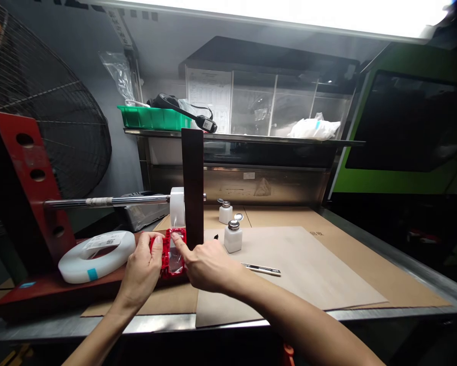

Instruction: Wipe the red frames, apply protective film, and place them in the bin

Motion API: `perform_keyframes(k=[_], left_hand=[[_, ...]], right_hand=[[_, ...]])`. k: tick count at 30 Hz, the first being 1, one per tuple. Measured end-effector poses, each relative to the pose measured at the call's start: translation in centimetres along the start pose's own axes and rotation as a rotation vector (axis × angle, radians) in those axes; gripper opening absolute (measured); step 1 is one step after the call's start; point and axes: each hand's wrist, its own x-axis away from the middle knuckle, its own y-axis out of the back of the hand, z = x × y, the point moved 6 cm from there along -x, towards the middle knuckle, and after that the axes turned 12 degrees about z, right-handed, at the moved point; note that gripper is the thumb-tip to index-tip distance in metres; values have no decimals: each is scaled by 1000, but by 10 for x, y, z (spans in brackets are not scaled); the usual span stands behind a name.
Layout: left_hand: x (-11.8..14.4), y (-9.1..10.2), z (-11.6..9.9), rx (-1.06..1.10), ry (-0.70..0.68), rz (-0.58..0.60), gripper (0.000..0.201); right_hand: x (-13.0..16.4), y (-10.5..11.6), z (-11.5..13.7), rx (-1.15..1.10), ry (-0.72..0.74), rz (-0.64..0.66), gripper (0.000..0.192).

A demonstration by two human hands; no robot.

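My left hand (143, 264) grips a red plastic part (177, 269) by its left side, thumb on the front face. Clear film hangs from a roll of film (177, 206) on the metal rod and lies over the right part of the red piece. My right hand (209, 265) presses its extended index finger against the film near the top of that piece; the other fingers are curled and seem to hold nothing. Just left of my left hand, a large spare roll of clear film (98, 254) lies flat on the stand's base.
A red stand (33, 168) carries the rod (136, 201), with a dark upright (192, 188) beside the roll. On the cardboard are a utility knife (262, 269) and two white pump bottles (233, 239). A green bin (155, 118) sits on the shelf; a large fan (60, 101) stands left.
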Motion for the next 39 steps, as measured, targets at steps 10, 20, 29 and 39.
perform_keyframes(k=[10, 20, 29, 39], left_hand=[[-5, 5, 8, 120, 12, 91, 44], [-11, 0, 7, 111, 81, 103, 46], [-15, -2, 3, 124, 99, 102, 47], [-16, -1, 1, 157, 149, 136, 51]], right_hand=[[56, -39, -99, -227, -281, 153, 24], [91, -93, -140, -344, -375, 320, 16], [84, -21, -118, -473, -222, -56, 17], [17, 36, -52, 186, -69, -252, 24]])
